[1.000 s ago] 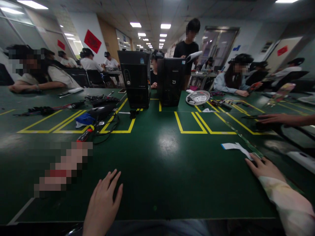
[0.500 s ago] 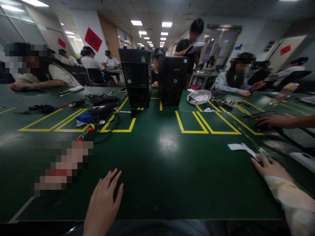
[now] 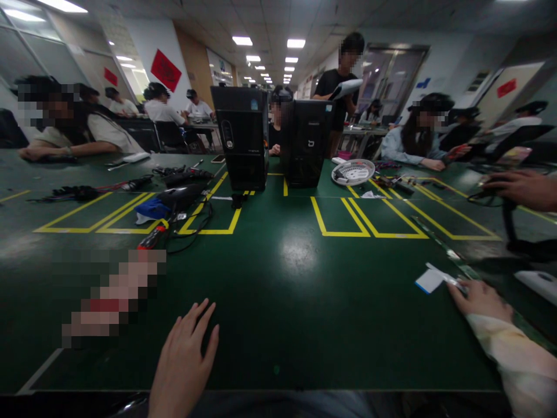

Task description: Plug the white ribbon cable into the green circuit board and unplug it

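Observation:
My left hand [image 3: 185,357] lies flat on the dark green table [image 3: 296,302] near the front edge, fingers stretched out and slightly apart, holding nothing. At the right, my right hand [image 3: 478,299], in a pale sleeve, has its fingers drawn together on the end of a white paper slip [image 3: 429,280] with a blue edge. The slip's far end is tilted up off the table.
Two black computer towers [image 3: 243,136] stand mid-table behind yellow tape boxes [image 3: 339,223]. Black cables and a red-handled tool [image 3: 152,238] lie at left, and a white round basket [image 3: 352,171] further back. Another person's hand [image 3: 520,188] holds a black cable at right. Several people sit around.
My right hand has curled onto the paper slip and pulled it right and nearer; the slip now tilts up. The other person's hand at right rose. My left hand stayed put.

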Tool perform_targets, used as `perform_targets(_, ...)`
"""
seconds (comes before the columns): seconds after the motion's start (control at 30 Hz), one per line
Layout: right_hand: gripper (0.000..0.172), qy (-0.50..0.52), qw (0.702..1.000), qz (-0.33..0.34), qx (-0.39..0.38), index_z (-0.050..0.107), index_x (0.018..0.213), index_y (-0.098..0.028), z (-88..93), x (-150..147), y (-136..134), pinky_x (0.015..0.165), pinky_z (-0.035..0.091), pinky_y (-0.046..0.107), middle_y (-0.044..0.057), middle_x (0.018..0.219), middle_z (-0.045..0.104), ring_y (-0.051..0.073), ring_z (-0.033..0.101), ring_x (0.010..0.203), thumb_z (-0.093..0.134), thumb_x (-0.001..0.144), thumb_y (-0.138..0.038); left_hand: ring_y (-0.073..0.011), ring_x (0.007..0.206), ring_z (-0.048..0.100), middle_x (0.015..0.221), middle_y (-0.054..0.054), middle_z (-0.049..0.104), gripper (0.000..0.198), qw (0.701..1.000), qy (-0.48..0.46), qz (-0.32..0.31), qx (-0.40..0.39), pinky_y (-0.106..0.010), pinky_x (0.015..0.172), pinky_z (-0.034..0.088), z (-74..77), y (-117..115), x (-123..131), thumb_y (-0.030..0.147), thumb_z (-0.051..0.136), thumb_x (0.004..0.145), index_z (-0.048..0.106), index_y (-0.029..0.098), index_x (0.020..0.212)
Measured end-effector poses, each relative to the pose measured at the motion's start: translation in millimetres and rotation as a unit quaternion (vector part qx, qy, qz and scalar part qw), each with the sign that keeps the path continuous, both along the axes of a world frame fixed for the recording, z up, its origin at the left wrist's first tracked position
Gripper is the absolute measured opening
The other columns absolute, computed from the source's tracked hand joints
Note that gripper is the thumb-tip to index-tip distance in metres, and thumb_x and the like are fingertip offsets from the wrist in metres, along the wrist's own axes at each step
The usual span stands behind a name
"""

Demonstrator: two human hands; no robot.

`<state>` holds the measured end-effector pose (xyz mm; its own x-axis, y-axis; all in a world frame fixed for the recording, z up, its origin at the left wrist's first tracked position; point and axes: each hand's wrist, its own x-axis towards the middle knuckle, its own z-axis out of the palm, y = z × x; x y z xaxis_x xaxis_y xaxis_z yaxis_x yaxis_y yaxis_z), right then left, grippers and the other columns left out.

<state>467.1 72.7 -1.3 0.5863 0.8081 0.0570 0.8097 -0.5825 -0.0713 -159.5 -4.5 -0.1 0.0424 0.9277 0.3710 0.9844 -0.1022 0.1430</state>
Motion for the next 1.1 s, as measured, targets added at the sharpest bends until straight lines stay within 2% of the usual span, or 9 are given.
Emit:
perform_targets(0.13, 0.064, -0.043, 0.998, 0.031, 0.023, 0.052, 0.123, -0.007, -2.3, -3, -2, 0.093, 0.034, 0.06, 0.025, 0.137, 0.037, 0.038, 0.029, 0.131, 0.015, 0.091, -0.049, -0.0274, 0.129, 0.043, 0.136, -0.012, 0.051, 0.048, 1.0, 0.011, 0.001, 0.005, -0.048, 0.108, 0.032, -0.8, 1, 0, 0.041, 0.035, 0.092, 0.049, 0.016, 0.13)
perform_targets(0.23, 0.06, -0.056, 0.996, 0.069, 0.017, 0.052, 0.126, -0.008, -2.0, -12, -5, 0.1, 0.03, 0.059, 0.018, 0.143, 0.035, 0.036, 0.025, 0.134, 0.017, 0.092, -0.044, -0.0275, 0.128, 0.044, 0.136, -0.011, 0.051, 0.048, 1.0, 0.009, 0.0, 0.014, -0.047, 0.108, 0.032, -2.4, 1, -1, 0.041, 0.035, 0.092, 0.05, 0.016, 0.13)
perform_targets(0.37, 0.06, -0.074, 0.99, 0.118, 0.032, 0.049, 0.132, -0.014, -5.0, -28, -9, 0.1, 0.023, 0.068, 0.009, 0.146, 0.034, 0.036, 0.018, 0.137, 0.016, 0.092, -0.046, -0.0282, 0.128, 0.044, 0.136, -0.012, 0.051, 0.048, 1.0, 0.009, -0.005, 0.015, -0.048, 0.107, 0.032, -3.8, 1, -1, 0.042, 0.036, 0.091, 0.05, 0.016, 0.13)
perform_targets(0.53, 0.055, -0.084, 0.958, 0.255, 0.098, 0.054, 0.126, -0.015, -16.3, -55, -6, 0.098, 0.032, 0.064, 0.01, 0.138, 0.047, 0.034, 0.03, 0.133, 0.025, 0.09, -0.044, -0.028, 0.127, 0.044, 0.135, -0.012, 0.052, 0.049, 1.0, 0.005, -0.002, 0.013, -0.048, 0.108, 0.032, -4.4, 1, -1, 0.042, 0.036, 0.091, 0.05, 0.016, 0.13)
perform_targets(0.63, 0.051, -0.071, 0.929, 0.344, 0.115, 0.052, 0.128, -0.017, -17.7, -91, -3, 0.099, 0.035, 0.06, 0.008, 0.137, 0.048, 0.031, 0.034, 0.132, 0.028, 0.091, -0.043, -0.028, 0.127, 0.045, 0.135, -0.011, 0.052, 0.049, 1.0, 0.006, -0.001, 0.012, -0.048, 0.107, 0.032, -4.2, 1, -1, 0.042, 0.035, 0.091, 0.05, 0.016, 0.13)
perform_targets(0.93, 0.049, -0.01, 0.825, 0.553, 0.118, 0.038, 0.14, -0.016, 0.5, -251, -21, 0.107, 0.034, 0.048, 0.01, 0.144, 0.038, 0.022, 0.031, 0.135, 0.035, 0.095, -0.035, -0.0278, 0.128, 0.044, 0.135, -0.012, 0.052, 0.049, 1.0, 0.017, 0.002, 0.01, -0.048, 0.107, 0.033, -3.4, 1, 0, 0.041, 0.034, 0.092, 0.05, 0.015, 0.13)
perform_targets(1.0, 0.052, -0.008, 0.815, 0.568, 0.115, 0.036, 0.142, -0.014, 2.2, -274, -27, 0.108, 0.033, 0.048, 0.01, 0.146, 0.035, 0.022, 0.028, 0.136, 0.037, 0.095, -0.035, -0.0276, 0.128, 0.044, 0.135, -0.012, 0.052, 0.049, 1.0, 0.019, 0.002, 0.013, -0.048, 0.107, 0.033, -3.8, 1, 0, 0.041, 0.034, 0.092, 0.05, 0.015, 0.13)
perform_targets(1.1, 0.054, -0.007, 0.822, 0.56, 0.104, 0.035, 0.143, -0.014, 3.0, -299, -34, 0.108, 0.032, 0.05, 0.009, 0.148, 0.032, 0.025, 0.026, 0.136, 0.04, 0.094, -0.035, -0.0277, 0.127, 0.045, 0.135, -0.012, 0.052, 0.048, 1.0, 0.021, -0.001, 0.019, -0.048, 0.106, 0.034, -3.8, 1, 0, 0.041, 0.036, 0.091, 0.05, 0.015, 0.129)
